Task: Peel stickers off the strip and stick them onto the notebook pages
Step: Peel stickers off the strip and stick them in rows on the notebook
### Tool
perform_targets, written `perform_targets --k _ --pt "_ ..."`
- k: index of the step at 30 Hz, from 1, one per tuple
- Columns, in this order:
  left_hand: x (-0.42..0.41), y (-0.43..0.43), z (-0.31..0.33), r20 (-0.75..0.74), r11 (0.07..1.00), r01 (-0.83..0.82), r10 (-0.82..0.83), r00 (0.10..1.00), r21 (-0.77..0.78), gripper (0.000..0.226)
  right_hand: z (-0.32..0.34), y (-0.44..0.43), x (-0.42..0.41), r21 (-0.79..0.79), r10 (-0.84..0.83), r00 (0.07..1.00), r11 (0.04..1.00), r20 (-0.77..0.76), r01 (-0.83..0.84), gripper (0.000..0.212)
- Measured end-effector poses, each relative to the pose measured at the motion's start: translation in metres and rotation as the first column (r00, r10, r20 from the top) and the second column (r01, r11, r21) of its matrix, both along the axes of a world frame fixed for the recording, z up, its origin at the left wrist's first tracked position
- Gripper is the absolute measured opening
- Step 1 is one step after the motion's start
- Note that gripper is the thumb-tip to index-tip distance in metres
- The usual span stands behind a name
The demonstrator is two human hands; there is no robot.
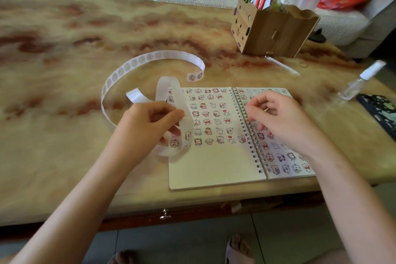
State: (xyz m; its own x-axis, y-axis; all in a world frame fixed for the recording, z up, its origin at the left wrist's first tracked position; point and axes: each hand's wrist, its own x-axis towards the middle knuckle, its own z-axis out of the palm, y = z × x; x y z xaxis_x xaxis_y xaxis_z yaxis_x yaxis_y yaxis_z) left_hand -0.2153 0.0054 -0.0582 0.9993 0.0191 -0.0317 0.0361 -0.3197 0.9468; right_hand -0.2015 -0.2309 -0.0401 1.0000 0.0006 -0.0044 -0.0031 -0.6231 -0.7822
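Left hand (153,123) grips the sticker strip (132,63); right hand (278,120) curls over the notebook (214,169), hold unclear. Pen box (276,32) and spray bottle (359,82) sit beyond.

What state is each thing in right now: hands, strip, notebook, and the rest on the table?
Left hand: grips the sticker strip.
Right hand: fingers curled above the notebook; whether they pinch anything is unclear.
Sticker strip: looped across the table, some stickers left on it.
Notebook: open flat, both pages partly stickered.
Pen holder: upright, filled.
Spray bottle: capped.
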Motion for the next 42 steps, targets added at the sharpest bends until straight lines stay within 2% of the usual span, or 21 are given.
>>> perform_targets --k 7,11,18,25,29,42 --pt "0.001 0.0 0.007 0.106 0.985 -0.018 0.037 0.994 -0.173 0.018 0.008 0.03 -0.008 0.213 0.191 0.977 0.955 0.097 -0.208 0.012" --pt "0.001 -0.001 0.007 0.139 0.981 -0.015 0.043 0.989 -0.193 0.02 0.006 0.048 -0.011 0.281 0.272 0.956 0.914 0.107 -0.292 0.016" --pt "-0.001 -0.002 0.008 0.183 0.985 0.0 0.032 0.983 -0.171 0.021 0.005 0.062 -0.009 0.396 0.27 0.95 0.864 0.156 -0.311 0.016" --pt "-0.002 -0.002 0.012 0.119 0.976 0.065 -0.041 0.992 -0.208 0.036 0.001 0.064 -0.008 0.395 0.245 0.954 0.87 0.172 -0.294 0.019" --pt "-0.004 -0.001 0.012 0.1 0.986 0.086 -0.072 0.992 -0.146 0.015 0.0 0.063 -0.009 0.389 0.236 0.951 0.871 0.2 -0.298 0.016" --pt "-0.005 -0.002 0.013 0.106 0.986 0.092 -0.078 0.991 -0.142 0.01 -0.004 0.068 -0.011 0.25 0.193 0.936 0.93 0.293 -0.27 0.008"
